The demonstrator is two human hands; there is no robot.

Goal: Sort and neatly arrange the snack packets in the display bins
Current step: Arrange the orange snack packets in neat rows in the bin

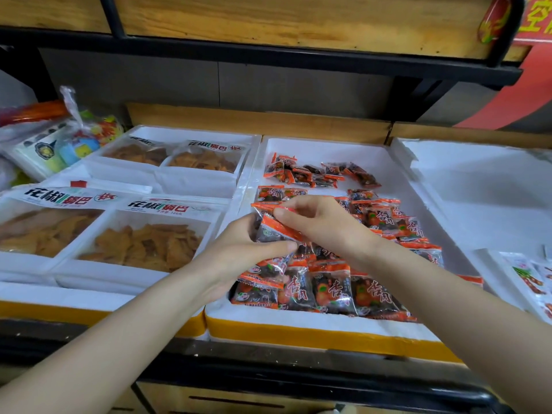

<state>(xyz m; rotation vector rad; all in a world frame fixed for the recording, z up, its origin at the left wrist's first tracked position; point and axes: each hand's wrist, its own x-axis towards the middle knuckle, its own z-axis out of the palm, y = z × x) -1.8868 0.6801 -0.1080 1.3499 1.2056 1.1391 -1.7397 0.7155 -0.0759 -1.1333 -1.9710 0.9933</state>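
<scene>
Hands point(239, 249) point(319, 222) around packets point(277, 231) over packet-filled bin point(298, 322)

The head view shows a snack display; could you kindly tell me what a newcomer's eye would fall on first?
The left hand and the right hand meet at the centre, gripping a bundle of orange-and-dark snack packets above the middle bin. More such packets lie in that bin, a row along its near edge. Large bags of golden crisps sit to the left.
</scene>
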